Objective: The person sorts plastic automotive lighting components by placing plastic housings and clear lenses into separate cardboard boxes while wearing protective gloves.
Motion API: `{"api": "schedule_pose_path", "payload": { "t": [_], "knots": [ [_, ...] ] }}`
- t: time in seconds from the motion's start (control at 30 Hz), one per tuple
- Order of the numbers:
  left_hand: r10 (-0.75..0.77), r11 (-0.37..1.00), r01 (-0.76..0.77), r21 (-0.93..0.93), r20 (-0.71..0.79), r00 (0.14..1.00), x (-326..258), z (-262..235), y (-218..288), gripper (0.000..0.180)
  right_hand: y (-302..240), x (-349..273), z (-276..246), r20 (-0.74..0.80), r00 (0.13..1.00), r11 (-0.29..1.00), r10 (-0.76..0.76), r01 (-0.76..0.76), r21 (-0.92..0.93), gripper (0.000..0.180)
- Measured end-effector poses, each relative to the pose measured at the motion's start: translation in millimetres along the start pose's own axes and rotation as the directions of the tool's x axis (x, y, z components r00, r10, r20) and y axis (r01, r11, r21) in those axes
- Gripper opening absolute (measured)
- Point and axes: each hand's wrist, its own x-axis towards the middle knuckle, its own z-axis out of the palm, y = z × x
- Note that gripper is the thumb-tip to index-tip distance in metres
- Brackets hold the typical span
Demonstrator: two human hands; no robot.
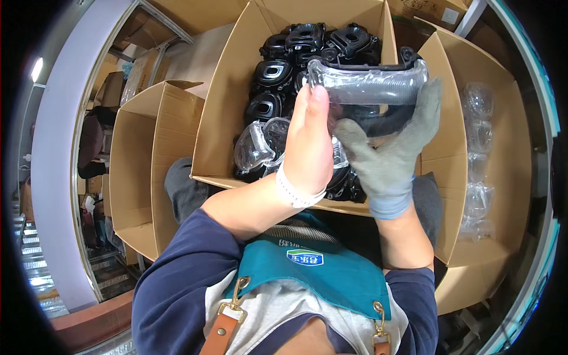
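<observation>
My bare left hand (309, 139) and my grey-gloved right hand (390, 151) together hold one pair of goggles (367, 83) with a clear lens and black frame, lifted over an open cardboard box (219, 118). The left thumb presses the lens's left end. The gloved fingers wrap its right end and underside. Inside the box lie several black goggle frames (296, 53), and a few clear-lensed goggles (260, 142) sit near its front edge, partly hidden by my hands.
An empty open cardboard box (142, 160) stands to the left. To the right, another box (503, 171) holds a row of clear plastic lenses (478, 148). Shelving and more cartons lie at the far left. My apron and lap are below.
</observation>
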Motion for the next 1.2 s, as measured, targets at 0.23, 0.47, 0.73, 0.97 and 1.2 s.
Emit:
{"api": "schedule_pose_path", "payload": {
  "t": [0.23,0.47,0.73,0.97,1.2],
  "knots": [
    [-0.205,0.903,0.108,-0.417,-0.195,0.959,58,-13,3,0.042,-19,18,-12,0.142,0.871,0.596,0.47,-0.432,0.677,0.045],
    [-0.268,0.905,0.183,-0.385,-0.182,0.946,43,-9,8,0.038,0,3,-24,0.456,0.831,0.654,0.318,-0.541,0.529,0.006],
    [-0.149,0.91,0.08,-0.406,-0.14,0.979,47,-28,16,0.04,-5,6,-14,0.375,0.756,0.564,0.537,-0.652,0.507,0.019],
    [-0.027,0.963,-0.018,-0.268,-0.162,0.986,29,-55,-5,0.043,-1,-4,-22,0.432,0.72,0.357,0.543,-0.664,0.657,0.03],
    [-0.036,0.955,0.001,-0.298,-0.112,0.993,26,-63,-17,0.039,-1,-8,-24,0.408,0.762,0.368,0.503,-0.616,0.696,0.025]
  ]
}}
